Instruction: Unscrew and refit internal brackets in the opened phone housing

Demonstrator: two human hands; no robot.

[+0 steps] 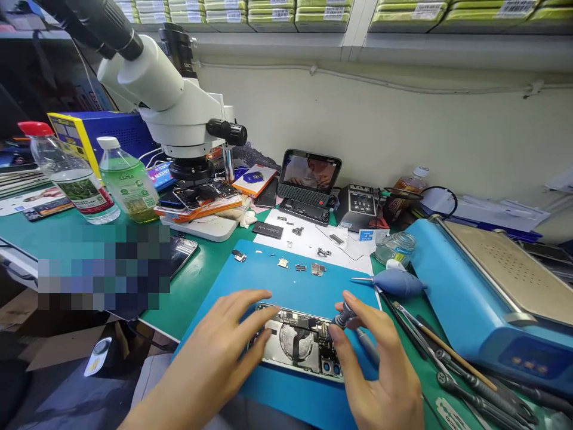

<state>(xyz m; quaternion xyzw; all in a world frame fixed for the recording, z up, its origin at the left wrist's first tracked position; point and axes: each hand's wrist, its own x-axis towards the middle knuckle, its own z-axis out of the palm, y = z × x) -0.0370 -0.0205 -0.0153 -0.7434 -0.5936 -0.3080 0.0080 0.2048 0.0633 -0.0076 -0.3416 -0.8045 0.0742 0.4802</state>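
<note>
While the left hand (224,352) lies flat steadying the opened silver phone chassis (298,346) on the blue mat (290,286), the right hand (380,364) pinches a small grey screwdriver (342,316) over its upper corner, apparently mid-unscrewing.

pixelated patch (102,266) (contents unreadable), microscope (147,77) cropped

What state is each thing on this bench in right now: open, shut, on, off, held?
Phone: opened, insides showing, flat on the blue mat.
Screwdriver: held upright by the right hand.
Left hand: steadying the phone's edge.
Small screen: on.
Bottles: capped.
Screws and parts: loose.
</note>
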